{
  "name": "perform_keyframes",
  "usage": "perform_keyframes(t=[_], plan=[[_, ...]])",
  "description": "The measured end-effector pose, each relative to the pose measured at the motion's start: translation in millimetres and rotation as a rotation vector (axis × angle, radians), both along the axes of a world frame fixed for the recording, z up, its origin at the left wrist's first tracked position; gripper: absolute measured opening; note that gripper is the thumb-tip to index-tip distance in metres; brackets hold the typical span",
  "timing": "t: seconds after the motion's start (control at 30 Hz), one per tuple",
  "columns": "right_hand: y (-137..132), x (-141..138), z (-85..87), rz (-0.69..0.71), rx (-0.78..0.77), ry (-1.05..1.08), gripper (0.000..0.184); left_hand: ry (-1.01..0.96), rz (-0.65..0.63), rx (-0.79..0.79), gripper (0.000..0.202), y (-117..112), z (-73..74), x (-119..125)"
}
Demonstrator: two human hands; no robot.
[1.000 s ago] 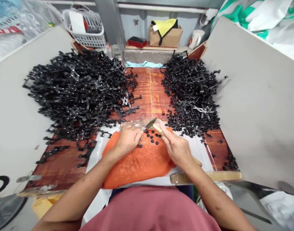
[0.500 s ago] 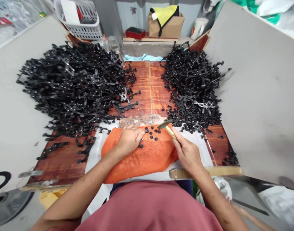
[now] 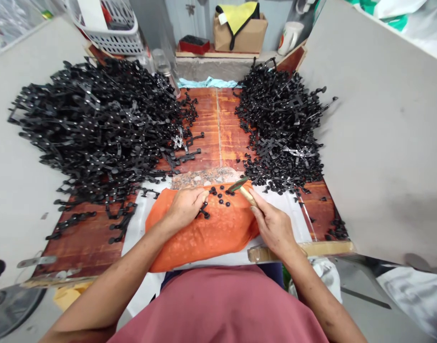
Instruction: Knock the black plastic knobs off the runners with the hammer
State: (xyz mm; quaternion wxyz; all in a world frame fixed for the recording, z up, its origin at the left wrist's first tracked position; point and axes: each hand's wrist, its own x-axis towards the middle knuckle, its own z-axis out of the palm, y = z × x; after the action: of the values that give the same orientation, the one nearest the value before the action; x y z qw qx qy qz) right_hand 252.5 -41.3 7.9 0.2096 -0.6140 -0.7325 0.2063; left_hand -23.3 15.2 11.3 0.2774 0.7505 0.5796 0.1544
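Observation:
My left hand (image 3: 186,208) is closed on a jointed black plastic linkage (image 3: 205,214), whose dark ends stick out past the fingertips. It rests on an orange cloth (image 3: 200,245) spread over a padded shape. My right hand (image 3: 274,226) grips a small hammer by its pale wooden handle (image 3: 247,195). The hammer's dark green head (image 3: 237,185) hovers over or touches the cloth's far side; which one I cannot tell. Several small round black caps (image 3: 227,204) lie loose on the cloth between my hands. My fingers hide the linkage's middle.
A large heap of black linkages (image 3: 100,124) lies left, a smaller black heap (image 3: 282,128) right. Grey panels (image 3: 375,124) stand at both sides. Behind are a white basket (image 3: 114,40), a glass bottle (image 3: 166,71), a cardboard box (image 3: 239,38) and a mug (image 3: 289,38).
The whole view has shifted slightly, so everything sits a little further left. More of the linkage shows below my left fingertips. Both hands keep their holds.

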Motion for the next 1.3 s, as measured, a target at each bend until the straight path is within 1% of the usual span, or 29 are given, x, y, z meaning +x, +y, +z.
perform_keyframes(t=[0.23,0.37,0.47,0.57,0.67,0.8,0.83,0.97,1.1,1.13,1.17,1.23,1.3], plan=[[-2.7,-0.4,-0.5,-0.003,0.0,-0.028,0.05,0.189,-0.08,0.086,0.043,1.2,-4.3,1.8],[-3.6,-1.4,1.0,0.009,-0.016,-0.023,0.048,0.229,-0.086,0.098,0.044,0.2,-8.4,-0.4],[-1.8,-4.1,8.9,0.03,-0.004,-0.061,0.049,0.239,-0.096,0.129,0.043,-1.1,-11.7,-0.5],[1.5,-11.5,20.1,0.067,0.057,-0.102,0.049,0.262,-0.09,0.16,0.043,-0.7,-13.5,0.8],[6.1,-23.1,26.0,0.102,0.103,-0.153,0.05,0.256,-0.099,0.146,0.044,1.5,-12.1,1.7],[11.8,-35.7,25.2,0.162,0.008,-0.352,0.052,0.267,-0.129,0.1,0.043,3.3,-8.0,2.2],[12.5,-37.2,25.2,0.167,0.002,-0.376,0.053,0.276,-0.133,0.095,0.042,3.1,-7.4,2.5],[12.1,-40.9,27.4,0.147,0.056,-0.354,0.055,0.29,-0.132,0.089,0.043,1.9,-7.9,4.5],[12.5,-45.7,27.7,0.215,-0.015,-0.441,0.059,0.253,-0.105,0.059,0.041,1.4,-6.7,4.1],[13.2,-45.8,28.1,0.214,-0.018,-0.409,0.057,0.23,-0.105,0.053,0.039,0.4,-5.0,3.3],[14.2,-45.3,29.0,0.201,-0.007,-0.333,0.054,0.2,-0.106,0.055,0.038,-1.2,-2.6,2.6],[16.7,-43.2,31.8,0.147,0.034,-0.081,0.048,0.109,-0.097,0.084,0.034,-7.2,4.1,2.4],[19.6,-42.0,34.2,0.108,0.043,0.215,0.043,-0.014,-0.063,0.113,0.026,-16.2,11.8,5.3]])
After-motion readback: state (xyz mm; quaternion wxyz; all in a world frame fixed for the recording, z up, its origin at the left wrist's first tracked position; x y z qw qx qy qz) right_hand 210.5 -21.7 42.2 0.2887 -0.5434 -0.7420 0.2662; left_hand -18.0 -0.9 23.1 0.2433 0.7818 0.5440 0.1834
